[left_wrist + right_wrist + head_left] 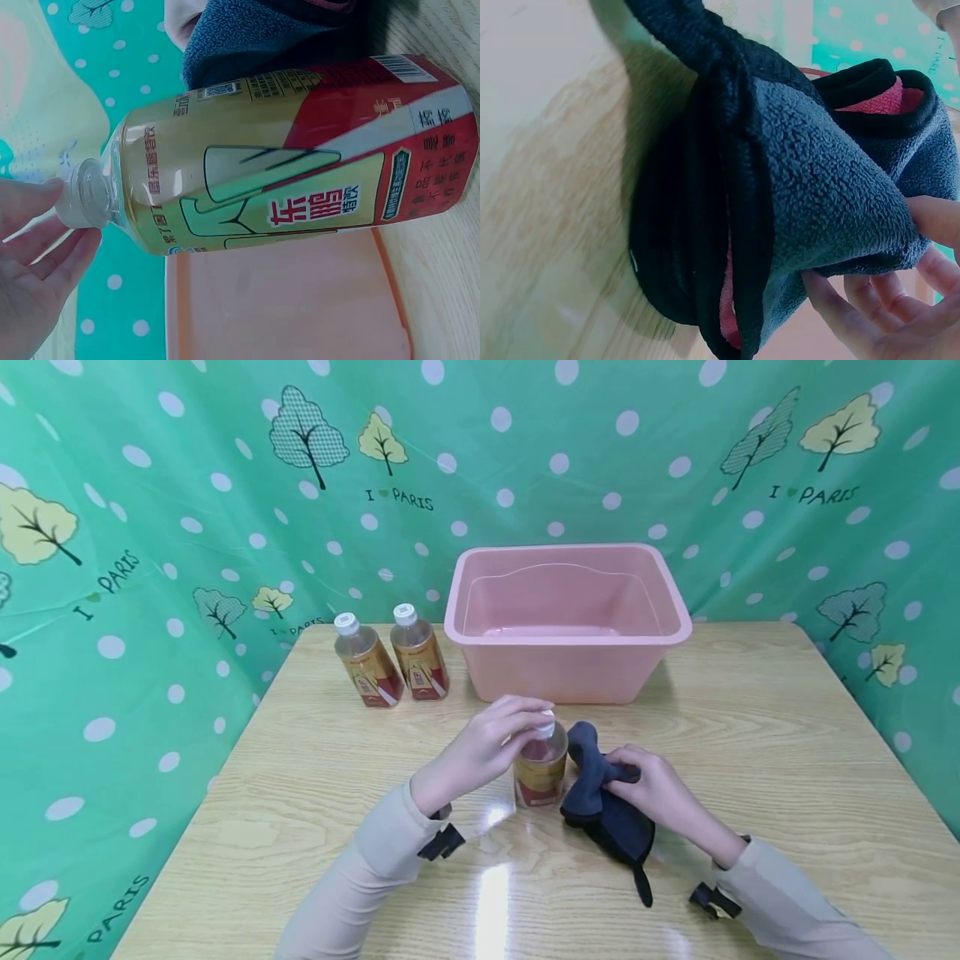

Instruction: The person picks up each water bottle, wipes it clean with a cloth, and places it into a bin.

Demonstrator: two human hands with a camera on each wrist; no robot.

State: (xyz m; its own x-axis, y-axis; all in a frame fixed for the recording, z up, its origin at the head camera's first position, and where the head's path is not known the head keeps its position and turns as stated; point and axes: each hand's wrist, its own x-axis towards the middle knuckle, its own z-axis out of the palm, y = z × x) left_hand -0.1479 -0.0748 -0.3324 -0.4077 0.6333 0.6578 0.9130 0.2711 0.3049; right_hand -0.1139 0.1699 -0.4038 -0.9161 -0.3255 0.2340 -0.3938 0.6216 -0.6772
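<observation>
A drink bottle [542, 770] with a gold and red label stands upright on the table. My left hand [491, 739] pinches its white cap [79, 193] between thumb and fingers, as the left wrist view shows. Just right of the bottle lies a dark blue-grey cloth [588, 785], bunched and folded, with black edging and a loop. Its pink inner side [881, 99] peeks out in the right wrist view. Thumb and fingers of my right hand [648, 781] pinch a fold of this cloth close to the bottle.
Behind the hands stands a pink plastic tub [567, 672] at the table's back edge. Two similar bottles, one leftmost [369, 668] and another bottle [421, 660] beside it, stand left of the tub. A green patterned curtain [510, 460] hangs behind the wooden table [300, 827].
</observation>
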